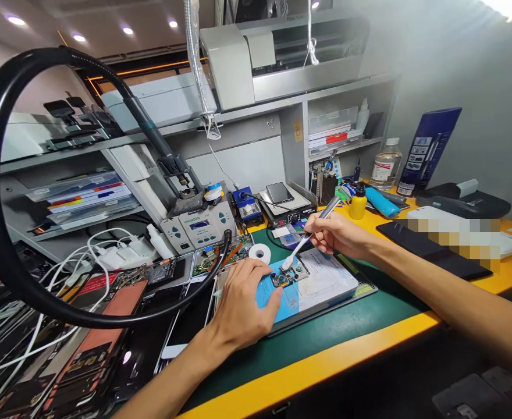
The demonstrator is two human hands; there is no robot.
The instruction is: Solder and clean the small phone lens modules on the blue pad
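Observation:
A small phone circuit board [302,272] with camera modules [281,280] lies on a blue-and-white box [326,282]. My left hand [247,297] rests at the box's left side, its thumb and index finger curved around the camera end of the board, gripping it at the edges. In my right hand [330,233] is a toothbrush [299,244] with a dark handle end and a white neck. Its head touches the board just above the camera modules. The bristles are too small to make out.
Beneath the box lies a green mat [317,343] on a yellow table. A white tape roll [259,254] sits behind my left hand. A black hose [120,323] loops across the left, over phones and cables. A yellow bottle [358,202] and a black tablet [430,250] are at right.

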